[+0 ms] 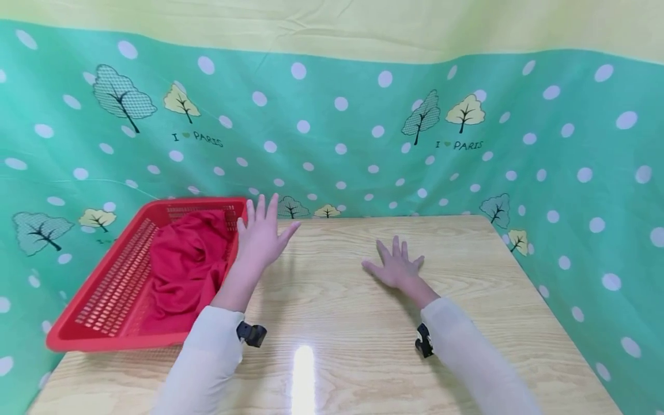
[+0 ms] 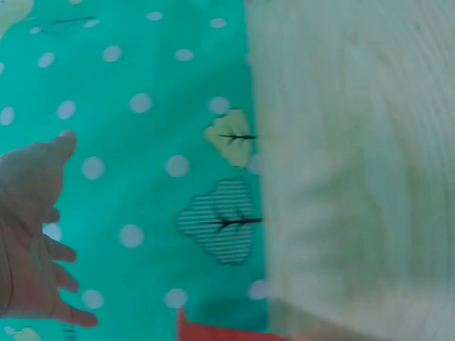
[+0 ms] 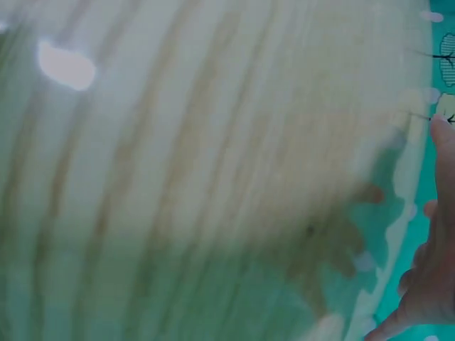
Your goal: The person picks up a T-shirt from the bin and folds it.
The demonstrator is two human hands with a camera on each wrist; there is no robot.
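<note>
In the head view my left hand [image 1: 260, 235] is raised beside the right rim of a red plastic basket [image 1: 111, 276], its fingers spread and nothing in them. A crumpled red cloth [image 1: 189, 259] lies inside that basket. Over the right half of the wooden table [image 1: 332, 300], my right hand [image 1: 396, 268] spreads its fingers too and holds nothing. The left wrist view has the left hand [image 2: 32, 227] at its left edge, and a corner of the basket [image 2: 227, 332] at the bottom. At the right edge of the right wrist view is the right hand [image 3: 430, 263], above its reflection.
A green curtain [image 1: 332, 155] with white dots and printed trees hangs behind the table and along its sides. Each wrist wears a small black camera, one at the left cuff [image 1: 251, 334] and one at the right [image 1: 423, 340]. The glossy tabletop reflects a bright light.
</note>
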